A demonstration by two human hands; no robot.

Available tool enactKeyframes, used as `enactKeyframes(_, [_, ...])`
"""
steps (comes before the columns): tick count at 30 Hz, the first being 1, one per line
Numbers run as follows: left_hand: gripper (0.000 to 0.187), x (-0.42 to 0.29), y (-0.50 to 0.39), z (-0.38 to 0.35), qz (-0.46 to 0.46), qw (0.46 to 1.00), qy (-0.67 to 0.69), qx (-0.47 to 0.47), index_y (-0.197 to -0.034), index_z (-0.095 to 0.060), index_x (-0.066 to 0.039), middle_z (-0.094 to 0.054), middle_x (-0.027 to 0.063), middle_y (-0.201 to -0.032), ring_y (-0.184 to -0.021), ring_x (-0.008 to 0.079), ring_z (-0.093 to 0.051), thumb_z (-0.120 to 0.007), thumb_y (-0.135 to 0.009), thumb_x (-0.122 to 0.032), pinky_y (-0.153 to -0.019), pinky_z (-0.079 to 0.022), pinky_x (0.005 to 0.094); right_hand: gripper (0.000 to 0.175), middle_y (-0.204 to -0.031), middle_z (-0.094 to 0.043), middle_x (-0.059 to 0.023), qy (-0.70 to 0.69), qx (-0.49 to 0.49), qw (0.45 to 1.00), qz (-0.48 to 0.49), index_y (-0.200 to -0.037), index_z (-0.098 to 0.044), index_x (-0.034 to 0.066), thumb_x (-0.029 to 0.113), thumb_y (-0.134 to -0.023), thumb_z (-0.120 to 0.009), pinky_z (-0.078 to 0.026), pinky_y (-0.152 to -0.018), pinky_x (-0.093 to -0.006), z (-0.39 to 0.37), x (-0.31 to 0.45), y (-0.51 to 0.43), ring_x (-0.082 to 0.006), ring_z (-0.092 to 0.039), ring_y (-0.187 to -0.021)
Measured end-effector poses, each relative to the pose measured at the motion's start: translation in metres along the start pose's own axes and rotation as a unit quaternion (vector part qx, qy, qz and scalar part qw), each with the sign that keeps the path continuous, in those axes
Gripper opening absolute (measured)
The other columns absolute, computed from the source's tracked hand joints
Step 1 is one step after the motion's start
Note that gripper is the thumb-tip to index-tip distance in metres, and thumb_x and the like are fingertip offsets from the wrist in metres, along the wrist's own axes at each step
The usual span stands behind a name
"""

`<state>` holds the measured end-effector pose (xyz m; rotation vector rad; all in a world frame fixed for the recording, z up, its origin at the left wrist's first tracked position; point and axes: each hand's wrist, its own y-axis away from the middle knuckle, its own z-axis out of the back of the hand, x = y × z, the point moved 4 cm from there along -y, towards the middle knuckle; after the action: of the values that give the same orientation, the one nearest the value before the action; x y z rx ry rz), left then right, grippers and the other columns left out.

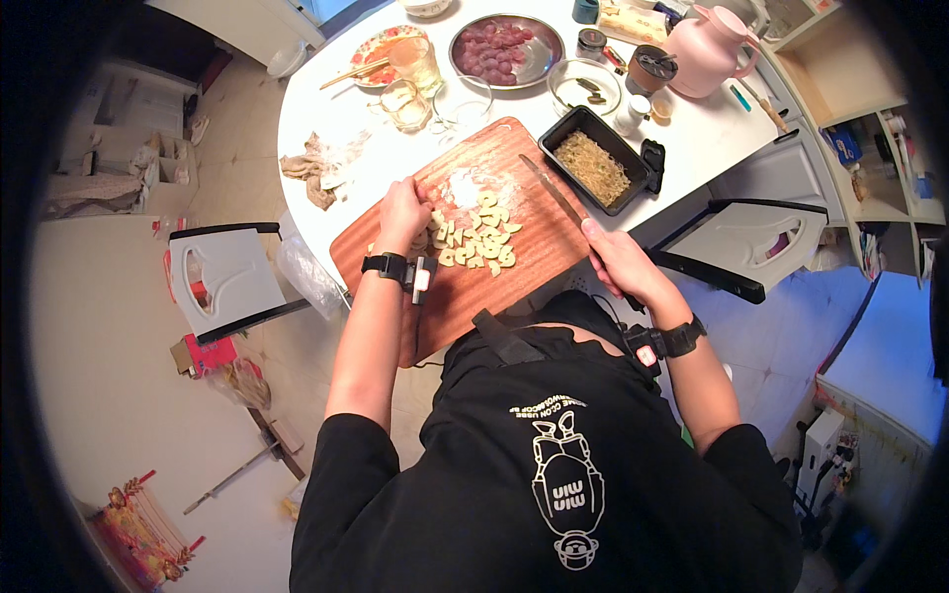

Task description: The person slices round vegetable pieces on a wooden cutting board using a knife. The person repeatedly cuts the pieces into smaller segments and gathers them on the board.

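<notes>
A wooden cutting board (371, 256) lies at the near edge of a white round table, its near corner jutting over the edge. Pale sliced pieces of food (485, 236) are spread over its middle. My left hand (404, 215) is at the board's left part, fingers curled down beside the slices; whether it holds a piece is hidden. My right hand (623, 263) grips a knife (552, 189) by its dark handle, the blade pointing away over the right part of the board, apart from the slices.
Right of the board stands a black tray of noodle-like food (593, 167). Behind are a steel plate of grapes (545, 55), glass bowls (463, 100), glasses (404, 104) and a pink jug (708, 55). A crumpled cloth (315, 170) lies left. Chairs (230, 278) flank the table.
</notes>
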<state>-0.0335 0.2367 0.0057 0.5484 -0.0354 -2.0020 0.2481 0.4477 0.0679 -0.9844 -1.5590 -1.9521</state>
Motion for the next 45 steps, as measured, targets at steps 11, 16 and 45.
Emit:
enactKeyframes(11, [0.025, -0.103, 0.022, -0.059, -0.015, 0.882, 0.439, 0.17, -0.097, -0.06, 0.002, -0.065, 0.0082, -0.09, -0.078, 0.0143, -0.064, -0.065, -0.077, 0.015, -0.072, -0.056, 0.0267, 0.067, -0.045, -0.038, -0.0001, 0.006, -0.007, 1.0, -0.023, -0.059, -0.041, 0.0068, 0.061, -0.099, -0.038, -0.03, -0.03, -0.026, 0.013, -0.025, 0.0, -0.0099, -0.036, -0.031])
enactKeyframes(16, [0.027, -0.13, 0.02, -0.091, -0.074, 0.919, 0.356, 0.151, -0.099, -0.061, 0.002, -0.066, 0.0073, -0.089, -0.079, 0.0148, -0.065, -0.071, -0.075, 0.009, -0.073, -0.056, 0.0282, 0.071, -0.048, -0.045, -0.0024, 0.006, -0.002, 0.999, -0.038, -0.061, -0.046, 0.0045, 0.068, -0.094, -0.042, -0.036, -0.033, -0.0277, 0.023, -0.035, -0.004, -0.012, -0.043, -0.035])
enactKeyframes(45, [0.02, -0.13, 0.046, -0.09, -0.134, 0.983, 0.123, -0.009, -0.082, -0.073, -0.001, -0.069, 0.0193, -0.08, -0.074, 0.0336, -0.067, -0.079, -0.075, -0.02, -0.07, -0.053, 0.0412, 0.071, -0.043, -0.038, -0.0013, 0.002, 0.059, 0.997, -0.05, -0.053, -0.039, 0.0082, 0.065, -0.096, -0.041, -0.031, -0.03, -0.0279, 0.004, -0.031, -0.047, -0.0129, -0.037, -0.03])
